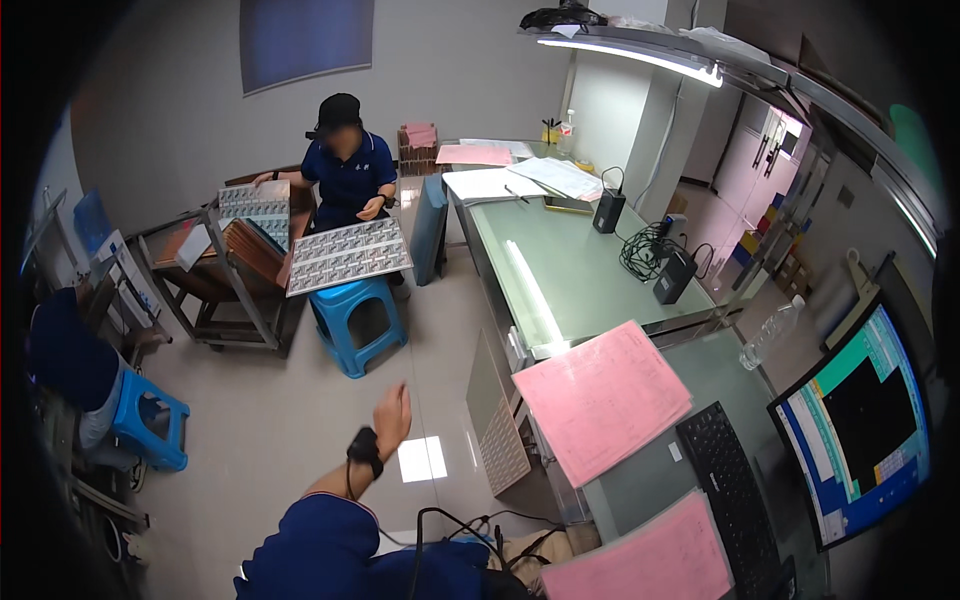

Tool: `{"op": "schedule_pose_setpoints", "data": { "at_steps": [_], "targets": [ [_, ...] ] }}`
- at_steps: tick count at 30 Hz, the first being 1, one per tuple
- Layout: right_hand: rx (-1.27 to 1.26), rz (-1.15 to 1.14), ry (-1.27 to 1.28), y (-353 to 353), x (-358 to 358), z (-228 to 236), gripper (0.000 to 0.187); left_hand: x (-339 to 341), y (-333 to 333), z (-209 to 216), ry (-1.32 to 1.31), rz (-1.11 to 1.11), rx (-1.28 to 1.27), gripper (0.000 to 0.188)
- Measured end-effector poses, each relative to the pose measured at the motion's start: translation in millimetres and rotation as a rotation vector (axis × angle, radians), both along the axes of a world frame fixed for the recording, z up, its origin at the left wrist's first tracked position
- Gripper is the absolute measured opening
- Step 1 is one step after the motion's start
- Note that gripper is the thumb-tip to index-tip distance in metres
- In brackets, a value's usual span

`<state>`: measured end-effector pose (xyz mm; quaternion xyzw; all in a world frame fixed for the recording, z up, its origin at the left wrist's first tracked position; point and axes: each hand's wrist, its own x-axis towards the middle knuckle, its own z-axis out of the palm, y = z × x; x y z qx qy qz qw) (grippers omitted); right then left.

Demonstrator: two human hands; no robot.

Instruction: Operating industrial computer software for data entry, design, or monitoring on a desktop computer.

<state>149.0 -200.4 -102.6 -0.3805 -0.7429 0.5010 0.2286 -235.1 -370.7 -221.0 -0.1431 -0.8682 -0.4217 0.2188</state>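
My left hand (392,415) is held out over the tiled floor, its fingers curled together with nothing visible in them. Around its wrist sits a black strap device (365,452) with a cable hanging from it. It touches nothing; the nearest things are a blue plastic stool (358,325) beyond it and a patterned panel (497,440) leaning by the desk to its right. My right hand is out of the picture. On the desk at my right lie pink sheets in clear sleeves (605,400), another pink sheet (645,555) and a black keyboard (735,500).
A seated co-worker (347,175) handles patterned panels beside a metal rack cart (235,280); one panel (350,255) rests on the stool. Another person (70,360) sits at the far left. The green-topped table (540,260) holds papers, black boxes and cables. A monitor (860,420) stands right.
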Motion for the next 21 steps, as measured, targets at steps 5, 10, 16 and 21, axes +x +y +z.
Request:
{"op": "schedule_pose_setpoints", "data": {
  "at_steps": [5, 10, 16, 21],
  "targets": [
    [0.1, 0.117, 0.027, -13.9, -19.2, 16.9, 0.049, -38.0, 57.2, 221.9, 0.61, -0.243, 0.338, 0.025],
    [0.28, 0.208, 0.016, -0.2, -3.2, 37.1, 0.049, 33.1, 201.4, 340.2, 1.106, -0.674, 0.503, 0.022],
    [0.542, 0.139, -0.022, 60.2, 32.5, 86.0, 0.048, 213.5, 334.6, 310.5, 0.789, -1.454, 0.307, 0.013],
    [0.693, 0.041, -0.023, 123.1, 58.6, 118.6, 0.048, 249.1, 349.7, 273.9, 0.942, -1.538, 0.396, 0.014]
  ]
}}
